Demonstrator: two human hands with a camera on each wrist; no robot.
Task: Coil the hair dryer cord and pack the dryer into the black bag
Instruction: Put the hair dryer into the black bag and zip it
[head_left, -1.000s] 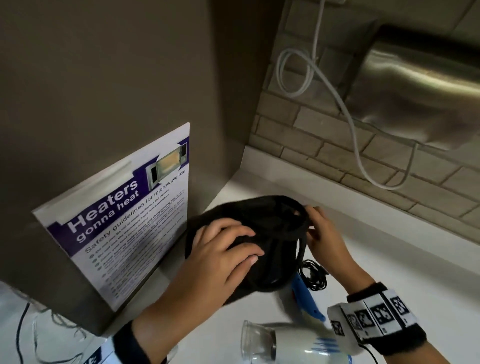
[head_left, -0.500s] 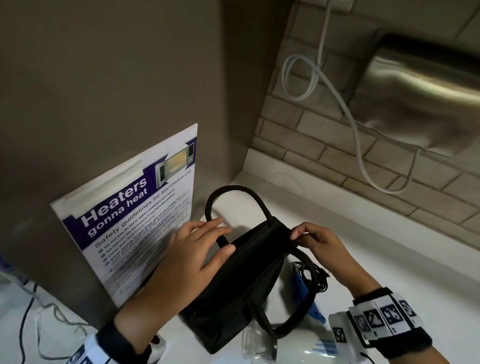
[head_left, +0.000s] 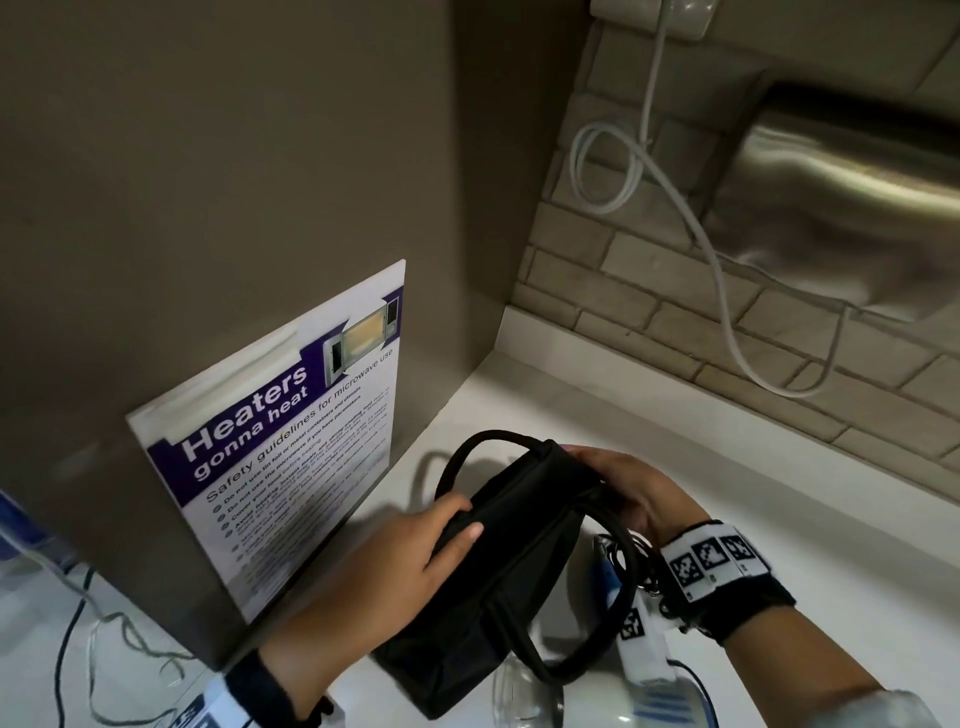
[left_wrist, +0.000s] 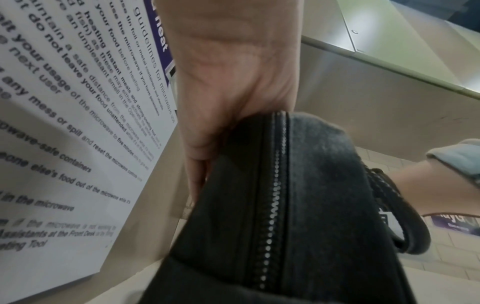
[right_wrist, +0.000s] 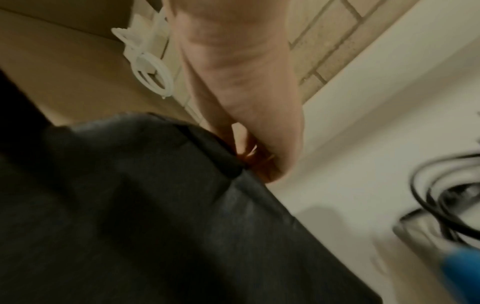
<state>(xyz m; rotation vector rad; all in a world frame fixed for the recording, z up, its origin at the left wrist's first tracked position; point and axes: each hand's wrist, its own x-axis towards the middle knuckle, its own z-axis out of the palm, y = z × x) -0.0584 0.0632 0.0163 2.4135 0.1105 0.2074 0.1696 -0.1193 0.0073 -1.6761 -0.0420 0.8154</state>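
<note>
Bag (head_left: 498, 561) low centre, long axis from lower left to upper right, zip (left_wrist: 272, 205) shut, near end gripped by left hand (head_left: 415, 551), far end pinched by right hand (head_left: 628, 493); dryer (head_left: 649, 701) below at bottom edge, nearer right hand, cord (right_wrist: 441, 197) coiled beside

The poster (head_left: 291, 431) on the brown panel reads "Heaters gonna heat" above "Safety guidelines for microwave use", and the left wrist view shows parts of its lines, such as "any mess or spill" and "microwave-safe containers".
</note>
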